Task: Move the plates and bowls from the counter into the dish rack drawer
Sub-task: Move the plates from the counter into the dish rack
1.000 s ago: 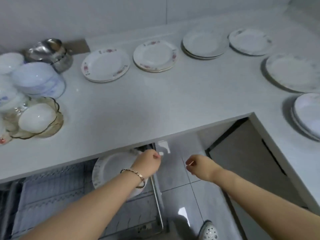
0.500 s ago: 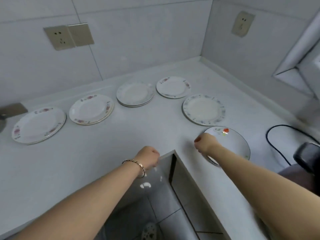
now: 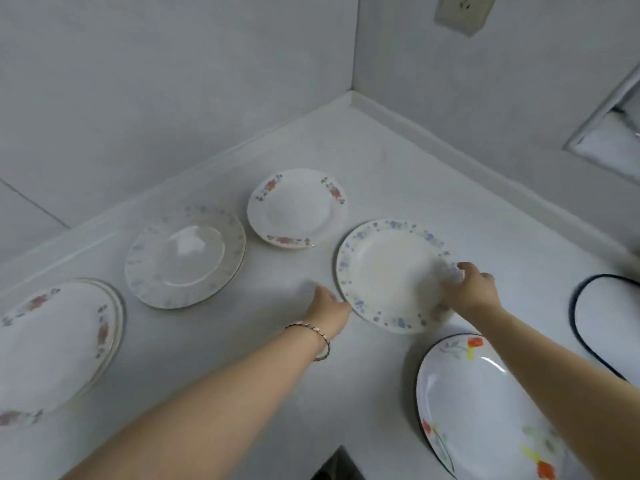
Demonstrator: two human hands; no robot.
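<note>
The blue-flowered plate point(image 3: 384, 271) sits on the bench point(image 3: 242, 341) toward the far right corner, between both hands. The right hand point(image 3: 471, 289), blurred, curls its fingers over the plate's right rim. The left hand point(image 3: 329, 306) touches the near-left rim, but I cannot tell whether its fingers pinch it. An orange-flowered plate point(image 3: 478, 410) lies nearer.

We see glossy glazed ceramic on the blue-flower plate point(image 3: 384, 275) & orange-flower plate point(image 3: 478, 403), w/ bright glare spots. Counter point(image 3: 207, 323) looks matt, smooth, stone-like; bracelet point(image 3: 311, 332) looks like metal beads.
</note>
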